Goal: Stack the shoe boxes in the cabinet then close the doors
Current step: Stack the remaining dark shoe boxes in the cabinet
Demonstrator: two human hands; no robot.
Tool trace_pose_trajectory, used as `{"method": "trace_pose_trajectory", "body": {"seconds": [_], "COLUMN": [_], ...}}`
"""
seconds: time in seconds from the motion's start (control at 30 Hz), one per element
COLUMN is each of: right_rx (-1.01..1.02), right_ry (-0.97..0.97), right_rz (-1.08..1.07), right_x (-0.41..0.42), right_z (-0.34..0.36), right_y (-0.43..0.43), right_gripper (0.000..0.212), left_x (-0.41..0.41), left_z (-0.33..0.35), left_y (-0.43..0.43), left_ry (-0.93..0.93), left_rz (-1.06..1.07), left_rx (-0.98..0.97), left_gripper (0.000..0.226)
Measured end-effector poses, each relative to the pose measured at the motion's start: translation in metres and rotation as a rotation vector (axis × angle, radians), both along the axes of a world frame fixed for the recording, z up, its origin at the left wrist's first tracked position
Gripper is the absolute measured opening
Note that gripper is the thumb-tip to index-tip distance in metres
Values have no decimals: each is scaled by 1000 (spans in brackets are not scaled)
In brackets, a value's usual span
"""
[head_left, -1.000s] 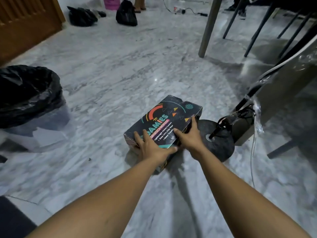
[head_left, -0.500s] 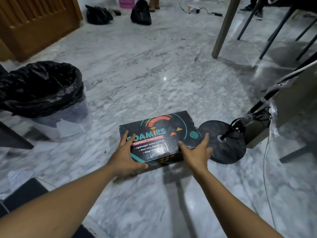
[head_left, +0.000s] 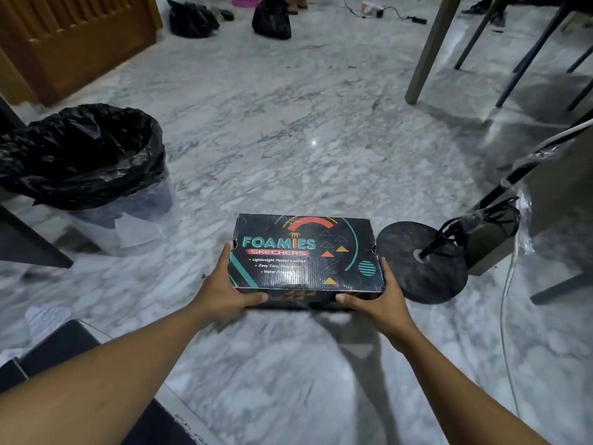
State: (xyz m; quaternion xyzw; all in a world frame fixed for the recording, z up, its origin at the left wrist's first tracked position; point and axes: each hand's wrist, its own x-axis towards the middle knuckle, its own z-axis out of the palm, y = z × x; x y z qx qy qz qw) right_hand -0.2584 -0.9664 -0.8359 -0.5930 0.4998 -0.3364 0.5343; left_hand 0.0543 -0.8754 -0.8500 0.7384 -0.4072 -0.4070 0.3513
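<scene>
Early days, I'd say. The Skechers shoe box (head_left: 305, 252) is low over the middle of the marble floor (head_left: 288, 139), just beside a round black stand base (head_left: 420, 264). The left hand (head_left: 224, 293) and right hand (head_left: 382, 303) grip its short ends, fingers (head_left: 226, 255) curled round them. I can't plainly see a cabinet, so carrying, stacking and closing the doors all seem still to do.

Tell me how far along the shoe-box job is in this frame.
Done: nothing visible; no stacked boxes or open cabinet show in this view. In hand: the left hand and right hand grip the two ends of one black shoe box, low over the marble floor; whether it is lifted clear is hard to tell. Left: carrying this box to the cabinet, stacking it, and closing the doors.
</scene>
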Motion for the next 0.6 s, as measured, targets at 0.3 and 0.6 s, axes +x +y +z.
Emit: {"method": "trace_pose_trajectory", "body": {"seconds": [0.3, 0.6], "right_rx": [67, -34], "right_ry": [-118, -100], "right_rz": [-28, 202], "right_x": [-2, 36], "right_z": [47, 182], "right_y": [1, 39], "right_gripper": [110, 80], "left_x": [10, 45], "left_z": [54, 193], "left_y": [0, 59], "left_ry": [-27, -221], "left_rz": [41, 26], "left_rx": [-157, -421], "left_gripper": [159, 121]}}
